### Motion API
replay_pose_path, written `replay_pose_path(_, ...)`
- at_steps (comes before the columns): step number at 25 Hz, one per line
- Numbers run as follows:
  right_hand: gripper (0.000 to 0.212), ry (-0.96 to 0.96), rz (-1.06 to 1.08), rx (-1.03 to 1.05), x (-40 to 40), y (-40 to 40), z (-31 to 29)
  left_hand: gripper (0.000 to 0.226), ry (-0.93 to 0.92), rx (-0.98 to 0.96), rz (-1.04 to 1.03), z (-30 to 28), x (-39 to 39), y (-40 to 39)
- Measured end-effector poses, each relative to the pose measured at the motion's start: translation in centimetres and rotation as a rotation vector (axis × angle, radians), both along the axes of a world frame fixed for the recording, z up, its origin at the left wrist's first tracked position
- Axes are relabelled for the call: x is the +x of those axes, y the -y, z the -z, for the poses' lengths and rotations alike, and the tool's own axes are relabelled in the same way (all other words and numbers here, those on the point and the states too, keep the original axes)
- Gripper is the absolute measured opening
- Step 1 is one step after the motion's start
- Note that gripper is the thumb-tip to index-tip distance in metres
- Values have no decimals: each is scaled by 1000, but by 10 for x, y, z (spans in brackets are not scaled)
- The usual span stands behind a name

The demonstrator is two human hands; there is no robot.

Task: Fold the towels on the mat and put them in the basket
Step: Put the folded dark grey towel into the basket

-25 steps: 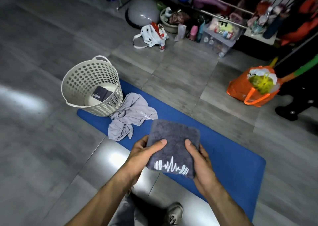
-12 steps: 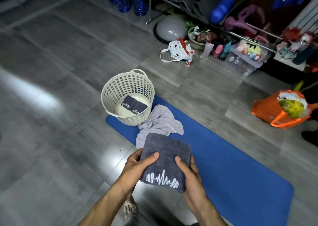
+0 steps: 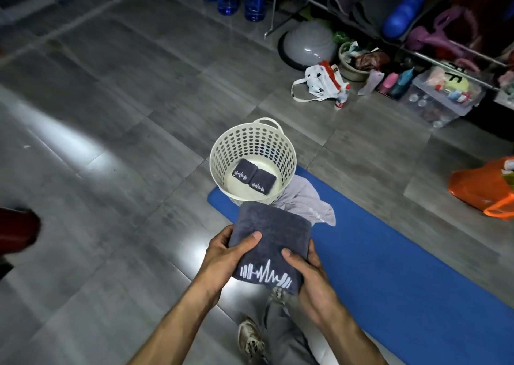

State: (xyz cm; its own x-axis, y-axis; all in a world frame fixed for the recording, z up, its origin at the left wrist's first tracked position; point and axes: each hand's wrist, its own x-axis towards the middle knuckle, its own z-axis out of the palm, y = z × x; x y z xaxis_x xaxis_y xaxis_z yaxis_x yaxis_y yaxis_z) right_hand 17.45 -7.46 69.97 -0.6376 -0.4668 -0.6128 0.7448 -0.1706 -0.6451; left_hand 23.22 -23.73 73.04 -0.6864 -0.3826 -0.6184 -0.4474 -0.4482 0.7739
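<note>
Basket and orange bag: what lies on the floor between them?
In the head view, between the basket and orange bag: a crumpled grey cloth, the blue mat, then bare tiles.

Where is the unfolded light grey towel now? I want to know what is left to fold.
In the head view, the light grey towel lies crumpled on the blue mat, against the right side of the white basket.
</note>
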Motion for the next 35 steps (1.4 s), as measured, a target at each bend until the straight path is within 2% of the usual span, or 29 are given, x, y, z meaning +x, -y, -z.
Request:
replay_pose_path(5,57,27,2,26,-46,66,26,27,68,4,-34,27,-44,63)
replay_pose_path(10,65,27,67,67,-122,130,61,29,115,-39,24,65,-131,129)
replay_pose_path(15,47,29,76,162,-205,170,103,25,157,-67,71,112,-218,180)
replay_pose_path(18,64,50,83,238,-238,192,137,25,206,-99,116,147,-258,204)
replay_pose_path(20,70,72,139,302,-258,210,170,28,240,-113,149,186,-284,221)
replay_pose_path(24,41,52,256,281,-289,242,251,39,306,-115,278,273,-328,252)
replay_pose_path(28,48,75,290,388,-305,270,342,26,362,-179,446,359,-353,282)
replay_pose_path(31,40,159,318,467,-309,290,414,38,463,-170,561,434,-364,304)
replay_pose_path(33,30,210,298,484,-309,304,460,37,499,-177,618,482,-367,316)
replay_pose_path(35,32,276,293,490,-309,313,504,38,554,-174,636,523,-371,323)
